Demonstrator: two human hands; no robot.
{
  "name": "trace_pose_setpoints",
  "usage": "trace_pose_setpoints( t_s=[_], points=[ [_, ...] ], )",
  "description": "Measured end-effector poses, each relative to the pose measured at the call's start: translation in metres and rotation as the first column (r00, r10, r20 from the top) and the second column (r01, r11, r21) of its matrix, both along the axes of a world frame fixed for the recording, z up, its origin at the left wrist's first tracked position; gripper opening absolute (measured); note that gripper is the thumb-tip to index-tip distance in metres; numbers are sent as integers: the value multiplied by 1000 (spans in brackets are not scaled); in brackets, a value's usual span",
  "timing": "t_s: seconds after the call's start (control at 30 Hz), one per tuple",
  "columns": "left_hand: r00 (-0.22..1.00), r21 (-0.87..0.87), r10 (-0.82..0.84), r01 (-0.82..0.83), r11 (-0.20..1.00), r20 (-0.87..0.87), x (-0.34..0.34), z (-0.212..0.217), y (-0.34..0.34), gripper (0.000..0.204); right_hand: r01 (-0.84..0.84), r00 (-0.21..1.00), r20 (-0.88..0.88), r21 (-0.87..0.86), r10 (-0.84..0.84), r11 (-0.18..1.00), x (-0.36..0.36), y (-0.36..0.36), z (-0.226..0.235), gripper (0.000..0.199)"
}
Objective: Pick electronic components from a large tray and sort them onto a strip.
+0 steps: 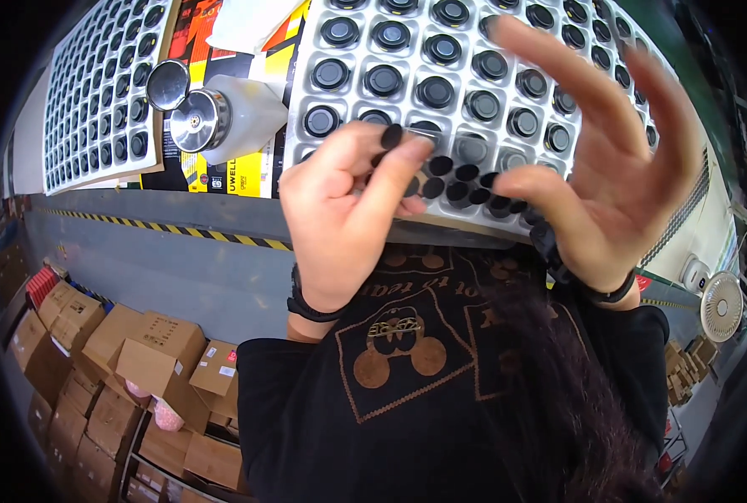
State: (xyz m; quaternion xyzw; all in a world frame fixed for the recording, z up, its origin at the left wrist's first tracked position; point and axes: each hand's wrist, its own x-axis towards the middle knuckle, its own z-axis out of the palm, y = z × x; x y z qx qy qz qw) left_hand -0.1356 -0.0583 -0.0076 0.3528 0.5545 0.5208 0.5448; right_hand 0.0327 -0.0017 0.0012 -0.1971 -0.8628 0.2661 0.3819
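The step in hand seems to be taking 1 black disc (392,137) from the cluster of black discs (467,173); the next move calls for a light, steady pinch. The left hand (336,201) grips the cluster's left side narrowly; the right hand (617,189) spreads wide, thumb just beside its right side, above the pale tray (359,57).

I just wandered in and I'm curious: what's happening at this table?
A person's left hand is pinching what looks like a clear sheet dotted with small black discs. The right hand is spread open beside it, blurred. Beneath them is a white tray of round black parts. Farther left are a bottle with a metal top and a second filled tray.
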Motion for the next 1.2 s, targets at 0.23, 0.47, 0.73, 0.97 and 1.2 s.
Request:
trace_pose_setpoints(
  t_s=[0.23, 0.47, 0.73, 0.97, 1.2],
  points=[
    [988, 72, -73, 84, 994, -137, 6, 2, -1, 9, 7, 1000, -26, -118, -10, 993, -10, 3, 5, 71],
    [945, 243, -196, 261, 934, -263, -8, -6, -3, 12, -7, 998, -55, -235, -6, 972, -22, 4, 6, 80],
    [981, 94, -110, 96, 991, 159, -7, -15, -2, 30, -282, 954, -160, -196, 253, 939, -23, 16, -5, 86],
    [987, -132, -159, 160, 978, 21, -30, -23, -5, 31, 83, 882, -221, -797, -417, 599, -8, 52, -28, 81],
    [971, -245, -222, 195, 950, -85, -30, -38, -8, 31, 153, 923, -77, -826, -378, 543, 6, 73, -66, 93]
  ],
)
